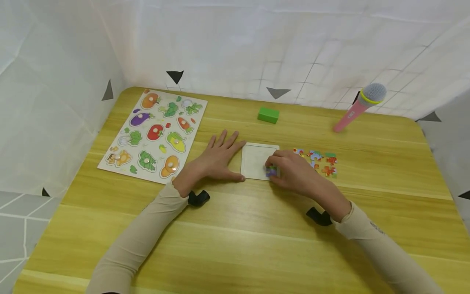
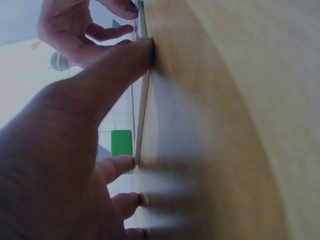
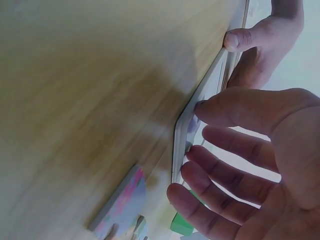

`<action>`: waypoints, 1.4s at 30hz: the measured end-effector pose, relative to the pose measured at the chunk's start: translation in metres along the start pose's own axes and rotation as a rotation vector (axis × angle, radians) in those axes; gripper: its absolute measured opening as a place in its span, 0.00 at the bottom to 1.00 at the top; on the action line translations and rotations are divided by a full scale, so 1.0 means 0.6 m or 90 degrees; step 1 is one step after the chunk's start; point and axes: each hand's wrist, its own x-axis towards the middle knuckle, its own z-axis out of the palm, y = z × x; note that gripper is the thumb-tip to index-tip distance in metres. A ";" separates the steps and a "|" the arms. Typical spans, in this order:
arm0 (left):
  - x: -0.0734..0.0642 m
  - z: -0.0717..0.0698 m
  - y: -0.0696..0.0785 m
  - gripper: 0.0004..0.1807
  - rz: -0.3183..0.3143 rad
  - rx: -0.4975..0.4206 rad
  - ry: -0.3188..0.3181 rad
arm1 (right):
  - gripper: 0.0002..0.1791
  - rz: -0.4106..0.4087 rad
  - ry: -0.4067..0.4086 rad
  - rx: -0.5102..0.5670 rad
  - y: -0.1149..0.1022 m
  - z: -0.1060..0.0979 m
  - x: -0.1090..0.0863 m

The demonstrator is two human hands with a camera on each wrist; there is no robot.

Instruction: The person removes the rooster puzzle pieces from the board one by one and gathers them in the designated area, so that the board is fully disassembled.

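Note:
A shallow white puzzle tray (image 1: 253, 160) lies flat on the wooden table. Along its left edge rests my left hand (image 1: 216, 161), fingers spread, with the thumb (image 2: 125, 65) and index fingertip touching the rim. My right hand (image 1: 295, 172) is over the tray's right side. Its thumb and fingers pinch a small purple-and-green jigsaw piece (image 1: 271, 171) at the lower right corner; in the right wrist view this piece (image 3: 193, 125) is partly hidden by the thumb. Several loose jigsaw pieces (image 1: 329, 170) lie right of the tray, some covered by my right hand.
A vegetable peg puzzle board (image 1: 161, 153) lies at the left. Behind the tray sits a green block (image 1: 268, 115). A pink toy microphone (image 1: 352, 115) is at the back right. White sheeting (image 1: 227, 49) hangs behind the table.

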 end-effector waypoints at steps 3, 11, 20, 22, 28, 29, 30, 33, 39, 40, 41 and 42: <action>0.000 -0.001 0.000 0.60 -0.001 0.000 -0.001 | 0.13 0.000 -0.004 -0.003 0.000 -0.002 0.003; 0.000 -0.006 0.003 0.60 -0.002 0.000 -0.008 | 0.18 0.027 -0.017 0.010 -0.002 -0.007 0.007; 0.000 -0.005 0.004 0.60 -0.001 0.009 -0.009 | 0.17 0.029 0.004 0.010 -0.007 -0.002 0.003; 0.000 -0.005 0.004 0.60 -0.002 0.007 -0.010 | 0.17 0.028 0.005 0.008 -0.007 -0.001 0.001; 0.000 -0.004 0.004 0.60 -0.002 0.003 -0.013 | 0.18 0.028 0.003 0.008 -0.009 0.000 -0.004; 0.000 -0.004 0.004 0.60 -0.002 0.002 -0.013 | 0.18 0.027 0.003 0.009 -0.010 0.000 -0.004; 0.000 -0.005 0.005 0.60 -0.002 0.001 -0.013 | 0.18 0.026 0.003 0.010 -0.010 -0.001 -0.004; 0.000 -0.005 0.005 0.60 0.000 -0.001 -0.012 | 0.18 0.021 0.007 0.014 -0.010 -0.001 -0.005; 0.000 -0.004 0.004 0.60 -0.001 0.002 -0.011 | 0.17 0.002 0.022 0.015 -0.011 -0.003 -0.005; 0.000 -0.003 0.004 0.60 -0.002 0.002 -0.011 | 0.17 0.000 0.025 0.014 -0.011 -0.004 -0.005; 0.000 -0.004 0.003 0.60 -0.003 0.000 -0.011 | 0.17 -0.001 0.026 0.013 -0.012 -0.005 -0.005; -0.001 -0.004 0.003 0.60 -0.003 0.001 -0.010 | 0.17 0.000 0.026 0.009 -0.013 -0.006 -0.005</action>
